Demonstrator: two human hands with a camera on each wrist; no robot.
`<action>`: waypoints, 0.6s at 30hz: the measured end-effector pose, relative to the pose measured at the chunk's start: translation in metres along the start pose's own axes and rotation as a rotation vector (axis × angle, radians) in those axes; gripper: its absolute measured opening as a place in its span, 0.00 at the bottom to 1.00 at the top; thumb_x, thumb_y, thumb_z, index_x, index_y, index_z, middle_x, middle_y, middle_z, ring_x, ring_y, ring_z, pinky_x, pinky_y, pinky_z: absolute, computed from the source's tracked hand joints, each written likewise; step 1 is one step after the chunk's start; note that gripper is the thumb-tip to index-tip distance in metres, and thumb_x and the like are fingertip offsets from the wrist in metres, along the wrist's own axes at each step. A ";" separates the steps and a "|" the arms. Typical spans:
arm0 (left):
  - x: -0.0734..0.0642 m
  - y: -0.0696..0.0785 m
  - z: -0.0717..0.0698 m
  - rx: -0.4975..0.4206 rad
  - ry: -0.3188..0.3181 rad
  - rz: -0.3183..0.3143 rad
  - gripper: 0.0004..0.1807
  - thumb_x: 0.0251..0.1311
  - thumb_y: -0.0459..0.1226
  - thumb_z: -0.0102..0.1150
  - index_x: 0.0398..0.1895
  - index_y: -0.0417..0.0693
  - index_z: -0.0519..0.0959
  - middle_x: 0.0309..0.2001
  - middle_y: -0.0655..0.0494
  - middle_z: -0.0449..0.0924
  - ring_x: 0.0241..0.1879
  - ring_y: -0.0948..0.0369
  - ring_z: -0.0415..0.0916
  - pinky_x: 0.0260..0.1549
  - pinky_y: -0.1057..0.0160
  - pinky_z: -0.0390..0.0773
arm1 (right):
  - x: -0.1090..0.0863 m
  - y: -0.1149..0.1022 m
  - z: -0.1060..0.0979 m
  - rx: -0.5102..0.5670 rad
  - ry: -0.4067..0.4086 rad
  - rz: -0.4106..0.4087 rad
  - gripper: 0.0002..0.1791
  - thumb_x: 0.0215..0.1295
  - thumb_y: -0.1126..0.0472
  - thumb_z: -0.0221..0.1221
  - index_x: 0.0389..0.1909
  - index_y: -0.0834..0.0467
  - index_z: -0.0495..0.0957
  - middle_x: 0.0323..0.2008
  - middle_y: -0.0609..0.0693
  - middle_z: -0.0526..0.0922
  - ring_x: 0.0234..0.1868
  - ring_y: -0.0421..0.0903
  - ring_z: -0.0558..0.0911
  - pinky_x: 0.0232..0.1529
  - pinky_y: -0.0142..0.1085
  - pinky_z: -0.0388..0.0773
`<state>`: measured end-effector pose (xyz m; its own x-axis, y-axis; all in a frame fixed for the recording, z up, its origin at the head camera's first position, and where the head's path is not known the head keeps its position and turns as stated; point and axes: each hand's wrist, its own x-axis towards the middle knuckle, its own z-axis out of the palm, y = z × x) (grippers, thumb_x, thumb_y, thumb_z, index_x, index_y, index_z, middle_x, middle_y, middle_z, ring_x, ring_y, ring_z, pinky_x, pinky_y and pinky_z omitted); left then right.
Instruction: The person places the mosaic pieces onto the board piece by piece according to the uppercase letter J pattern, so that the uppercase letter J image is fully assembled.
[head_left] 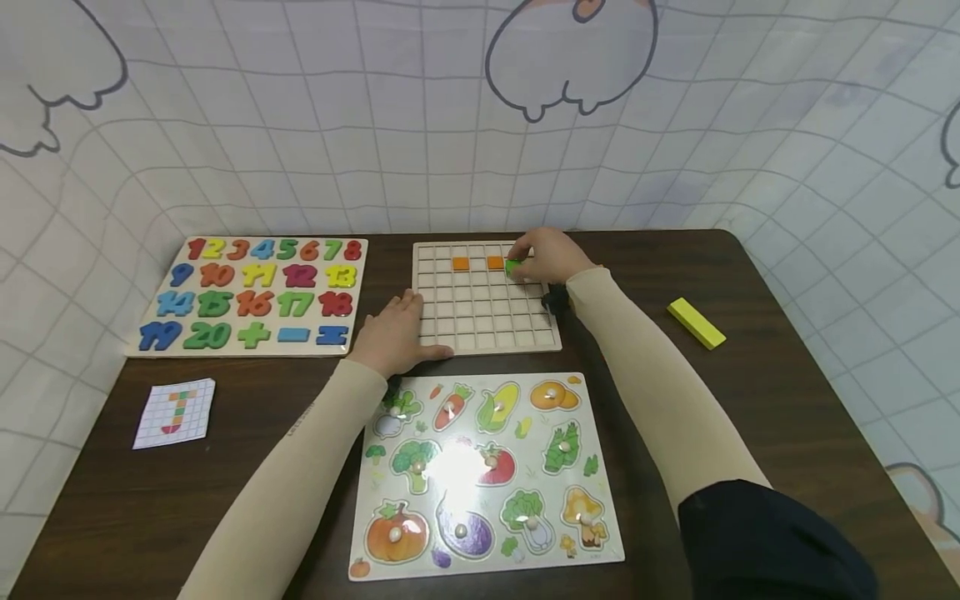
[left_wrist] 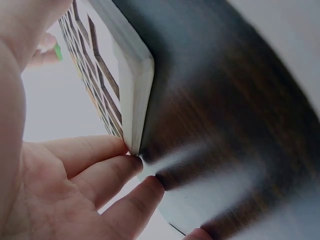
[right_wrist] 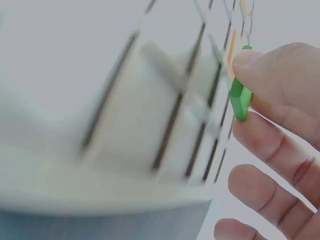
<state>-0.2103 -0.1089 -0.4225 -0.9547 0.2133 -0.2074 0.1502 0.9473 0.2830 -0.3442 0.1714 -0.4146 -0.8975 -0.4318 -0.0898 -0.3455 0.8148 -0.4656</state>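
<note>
A green tile (head_left: pixel 512 267) is pinched in your right hand's (head_left: pixel 552 257) fingers, at the top right of the grid board (head_left: pixel 487 321).
It is just beside one of two orange tiles (head_left: pixel 461 264); your left hand (head_left: pixel 392 337) has its fingers out straight, touching the board's edge, while the worktop (head_left: pixel 780 417) also holds a yellow block (head_left: pixel 697 323), a number puzzle (head_left: pixel 233 333) and a vegetable puzzle (head_left: pixel 487 565).

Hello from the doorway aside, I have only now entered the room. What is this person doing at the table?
The person's right hand pinches a green piece at the grid board, beside two orange pieces already lying on it. The left hand touches the board's left edge. A patterned card lies to the left, and a yellow block to the right.
</note>
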 end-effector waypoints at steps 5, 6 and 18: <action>-0.001 0.001 0.000 -0.002 -0.009 -0.010 0.63 0.56 0.66 0.69 0.82 0.38 0.54 0.83 0.38 0.53 0.82 0.40 0.54 0.73 0.27 0.61 | 0.015 -0.015 0.006 0.001 -0.006 -0.029 0.14 0.68 0.56 0.68 0.53 0.54 0.88 0.54 0.52 0.87 0.58 0.52 0.82 0.62 0.49 0.80; -0.001 0.001 0.000 -0.004 -0.012 -0.011 0.63 0.56 0.66 0.69 0.82 0.38 0.54 0.83 0.38 0.52 0.82 0.40 0.53 0.73 0.27 0.61 | 0.018 -0.018 0.008 -0.009 -0.007 -0.035 0.14 0.68 0.55 0.68 0.52 0.54 0.88 0.53 0.52 0.88 0.57 0.51 0.83 0.61 0.48 0.80; -0.004 0.002 -0.005 -0.002 -0.006 -0.014 0.62 0.55 0.66 0.70 0.82 0.40 0.55 0.83 0.40 0.53 0.82 0.41 0.54 0.72 0.28 0.62 | 0.034 -0.041 0.018 -0.034 -0.023 -0.014 0.15 0.69 0.55 0.68 0.54 0.53 0.88 0.54 0.52 0.88 0.56 0.52 0.84 0.63 0.49 0.80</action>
<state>-0.2078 -0.1088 -0.4165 -0.9551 0.2016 -0.2172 0.1364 0.9497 0.2819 -0.3559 0.1163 -0.4149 -0.8862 -0.4517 -0.1035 -0.3674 0.8209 -0.4372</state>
